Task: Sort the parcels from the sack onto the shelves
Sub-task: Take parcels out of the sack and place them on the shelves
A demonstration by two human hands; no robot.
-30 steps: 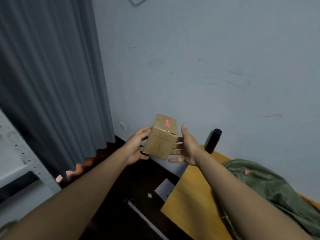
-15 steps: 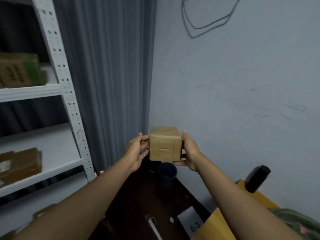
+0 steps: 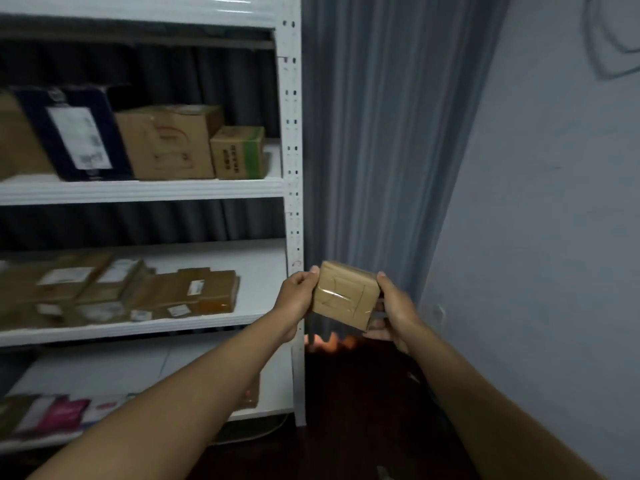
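Brown cardboard, taped across its face: the small parcel (image 3: 344, 294) sits between your two hands at chest height, tilted slightly, clear of every surface. Your left hand (image 3: 297, 299) grips its left edge with thumb on top and fingers curled behind; your right hand (image 3: 393, 306) grips the right edge, thumb on the upper corner and fingers wrapped underneath.

Directly behind the grip hangs a grey curtain (image 3: 381, 133). The perforated white upright (image 3: 292, 168) of the shelving unit stands just left of your left hand, between the parcel and the shelf boards. To the right of the grip is a bare pale wall (image 3: 554, 237); below it, dark floor (image 3: 363, 410).

Shelf contents, left of the grip:
- Level with it, the middle shelf (image 3: 256, 265) carries a spread of flat brown parcels (image 3: 138, 292) with white labels; its right end is bare board.
- Above, the upper shelf (image 3: 138, 190) holds a dark bag with a label (image 3: 78, 136), a large carton (image 3: 166, 143) and a small green-printed carton (image 3: 239, 154).
- Below, the lower shelf (image 3: 121, 368) shows pink and white mailers (image 3: 59, 414), blurred.
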